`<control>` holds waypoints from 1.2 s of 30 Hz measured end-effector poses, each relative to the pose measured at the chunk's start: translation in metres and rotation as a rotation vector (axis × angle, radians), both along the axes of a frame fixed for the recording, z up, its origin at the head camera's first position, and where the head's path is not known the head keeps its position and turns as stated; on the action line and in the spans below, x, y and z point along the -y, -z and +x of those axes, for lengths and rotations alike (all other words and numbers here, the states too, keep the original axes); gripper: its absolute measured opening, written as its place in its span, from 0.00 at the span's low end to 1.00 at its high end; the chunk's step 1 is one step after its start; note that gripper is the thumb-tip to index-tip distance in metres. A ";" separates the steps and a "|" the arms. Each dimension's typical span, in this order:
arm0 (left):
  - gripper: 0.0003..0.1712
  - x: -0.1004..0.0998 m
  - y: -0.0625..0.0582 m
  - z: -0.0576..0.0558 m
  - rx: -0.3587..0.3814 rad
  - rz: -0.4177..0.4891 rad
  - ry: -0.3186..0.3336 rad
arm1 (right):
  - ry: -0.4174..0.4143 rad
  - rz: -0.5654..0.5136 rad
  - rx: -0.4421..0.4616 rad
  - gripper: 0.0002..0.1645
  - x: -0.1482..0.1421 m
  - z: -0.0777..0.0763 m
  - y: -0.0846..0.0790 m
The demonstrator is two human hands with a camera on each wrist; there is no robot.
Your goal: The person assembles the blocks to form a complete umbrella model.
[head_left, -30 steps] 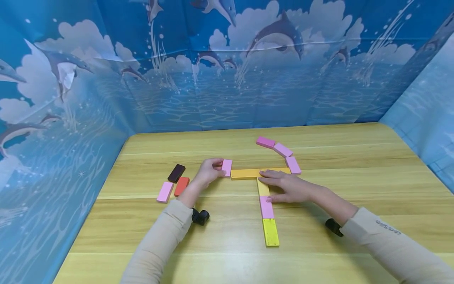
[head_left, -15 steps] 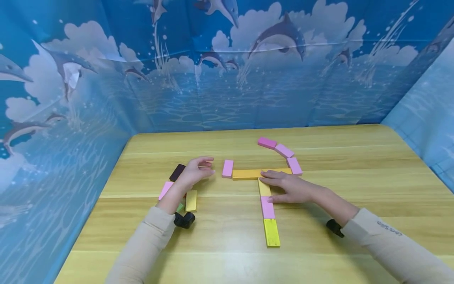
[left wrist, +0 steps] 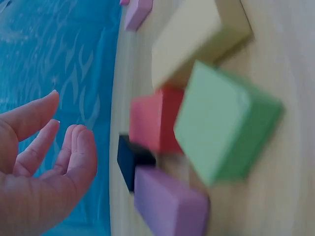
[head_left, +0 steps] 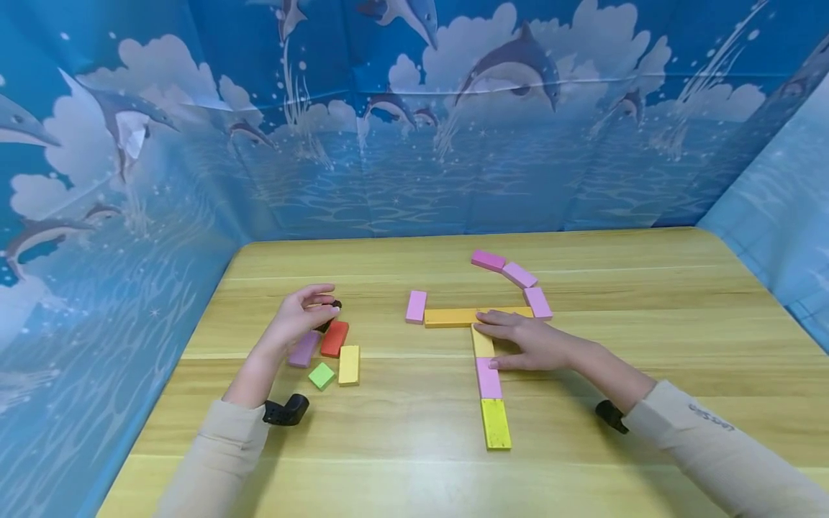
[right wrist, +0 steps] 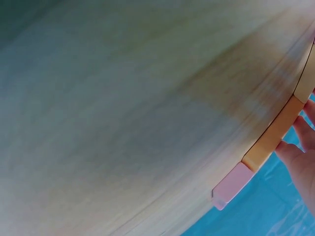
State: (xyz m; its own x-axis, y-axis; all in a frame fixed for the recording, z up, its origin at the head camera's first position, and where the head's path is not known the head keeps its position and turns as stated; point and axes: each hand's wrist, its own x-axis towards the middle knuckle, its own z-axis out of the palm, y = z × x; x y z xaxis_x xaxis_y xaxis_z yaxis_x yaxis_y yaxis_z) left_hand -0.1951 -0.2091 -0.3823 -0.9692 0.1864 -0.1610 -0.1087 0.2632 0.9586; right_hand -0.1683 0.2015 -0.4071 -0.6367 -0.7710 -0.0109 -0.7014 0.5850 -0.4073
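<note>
Over the loose blocks at the left, my left hand (head_left: 298, 316) is held with loosely bent fingers and nothing in them. Its fingertips partly cover a black block (left wrist: 130, 160) in the head view. Close by lie a purple block (head_left: 303, 350), a red block (head_left: 334, 339), a green block (head_left: 322, 376) and a yellow block (head_left: 349, 365). My right hand (head_left: 531, 342) rests with extended fingers on the orange strip (head_left: 450, 318) and beside the column under it. That column has a pale yellow block (head_left: 482, 342), a pink block (head_left: 488, 379) and a bright yellow block (head_left: 496, 424).
A pink block (head_left: 416, 307) stands at the strip's left end. From its right end curve a pink block (head_left: 537, 303), another pink block (head_left: 519, 275) and a magenta block (head_left: 488, 260). A dolphin-print curtain (head_left: 414, 180) borders the wooden table (head_left: 615, 288).
My left hand has let go of the pink block at the strip's left end and moved left over the loose blocks. The right hand has stayed in place.
</note>
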 end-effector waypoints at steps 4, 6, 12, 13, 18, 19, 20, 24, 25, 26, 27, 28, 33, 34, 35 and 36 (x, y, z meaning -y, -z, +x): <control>0.33 0.016 0.000 0.009 0.007 -0.037 -0.037 | -0.003 -0.001 -0.001 0.40 0.000 0.000 0.000; 0.33 0.023 0.001 0.014 0.013 -0.050 -0.051 | -0.002 0.004 -0.001 0.40 0.001 0.000 0.000; 0.34 0.042 0.010 0.028 0.045 -0.121 -0.087 | -0.005 0.002 -0.010 0.40 0.001 -0.001 0.000; 0.34 0.044 0.012 0.030 0.051 -0.138 -0.093 | -0.006 0.000 -0.011 0.39 0.001 -0.001 0.000; 0.34 0.052 0.020 0.040 0.064 -0.204 -0.099 | -0.006 -0.002 -0.019 0.39 0.000 -0.001 0.003; 0.34 0.052 0.021 0.042 0.066 -0.213 -0.097 | -0.006 -0.002 -0.018 0.39 0.000 -0.001 0.003; 0.35 0.052 0.022 0.044 0.065 -0.223 -0.094 | -0.006 -0.002 -0.015 0.39 0.000 -0.001 0.003; 0.36 0.050 0.026 0.050 0.054 -0.266 -0.079 | -0.008 0.000 -0.008 0.39 0.000 0.000 0.002; 0.36 0.049 0.026 0.051 0.048 -0.280 -0.077 | -0.005 0.004 -0.008 0.39 0.000 0.000 0.002; 0.36 0.048 0.026 0.051 0.041 -0.291 -0.076 | -0.003 0.006 -0.010 0.40 0.000 0.000 0.001; 0.37 0.047 0.026 0.051 0.037 -0.299 -0.075 | -0.001 0.007 -0.014 0.40 0.000 0.000 0.001; 0.37 0.045 0.026 0.051 0.032 -0.311 -0.073 | 0.002 0.008 -0.015 0.40 0.000 0.000 0.001; 0.38 0.039 0.026 0.050 0.035 -0.347 -0.073 | -0.006 0.010 -0.020 0.40 0.000 0.000 0.001; 0.39 0.038 0.026 0.050 0.033 -0.355 -0.075 | -0.008 0.008 -0.021 0.40 0.000 0.000 0.001; 0.39 0.038 0.027 0.049 0.029 -0.361 -0.078 | -0.008 0.007 -0.023 0.40 0.000 0.000 0.001; 0.39 0.037 0.027 0.049 0.023 -0.370 -0.083 | -0.008 0.005 -0.026 0.40 0.000 0.000 0.001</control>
State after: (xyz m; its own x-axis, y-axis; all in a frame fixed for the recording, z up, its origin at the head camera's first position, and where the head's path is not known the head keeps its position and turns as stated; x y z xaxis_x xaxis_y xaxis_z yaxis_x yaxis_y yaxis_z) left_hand -0.1462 -0.2459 -0.4098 -0.9740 0.0323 -0.2244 -0.1644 0.5808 0.7973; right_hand -0.1684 0.2010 -0.4078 -0.6308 -0.7760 0.0015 -0.7161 0.5813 -0.3863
